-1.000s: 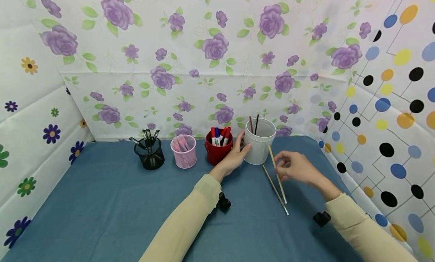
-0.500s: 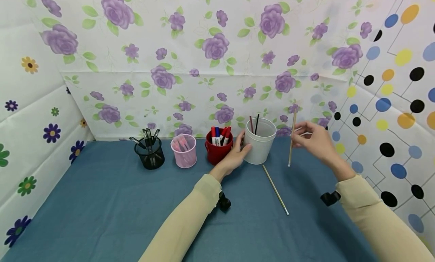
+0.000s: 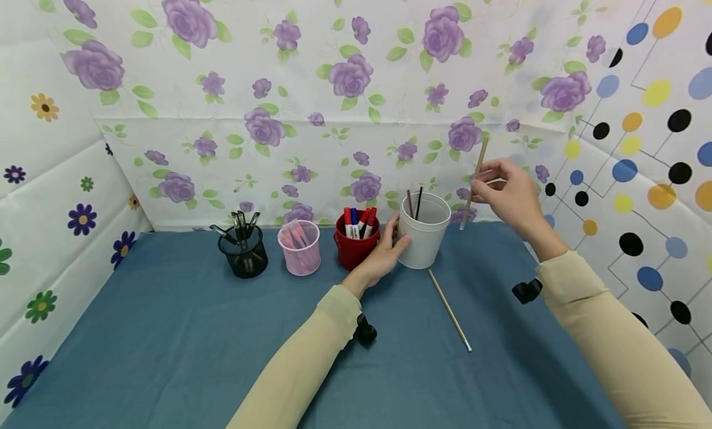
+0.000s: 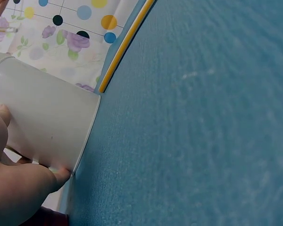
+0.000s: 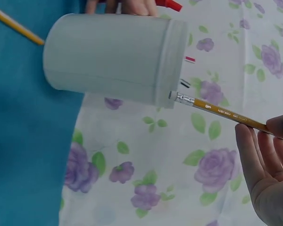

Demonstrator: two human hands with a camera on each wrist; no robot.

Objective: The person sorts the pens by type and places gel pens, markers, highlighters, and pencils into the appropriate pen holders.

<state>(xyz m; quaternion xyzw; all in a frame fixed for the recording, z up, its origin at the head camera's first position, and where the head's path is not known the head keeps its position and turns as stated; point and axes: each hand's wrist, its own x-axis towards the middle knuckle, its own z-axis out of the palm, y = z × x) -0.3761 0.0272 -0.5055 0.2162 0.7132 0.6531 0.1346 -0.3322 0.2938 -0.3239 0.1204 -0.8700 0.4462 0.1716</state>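
Note:
My left hand (image 3: pixel 379 261) grips the side of a white plastic cup (image 3: pixel 427 243) standing upright on the table. Inside the cup, a dark red stick (image 3: pixel 410 204) and a black stick (image 3: pixel 419 204) lean against the rim. Just to the right and above the cup, my right hand (image 3: pixel 513 197) pinches a yellow pencil (image 5: pixel 221 111) between thumb and fingers. Its eraser end points down, near the cup's rim in the right wrist view. A second pencil (image 3: pixel 450 311) lies on the table in front of the cup.
Left of the white cup stand a red cup (image 3: pixel 354 253) of markers, a pink cup (image 3: pixel 303 262) with pink items and a black mesh cup (image 3: pixel 249 263) with black pens. Patterned cloth walls (image 3: pixel 311 157) border the blue table (image 3: pixel 183 330).
My right hand has lifted one of two pencils off the table, raised it and turned it so it stands near upright beside the cup. My left hand stays on the cup.

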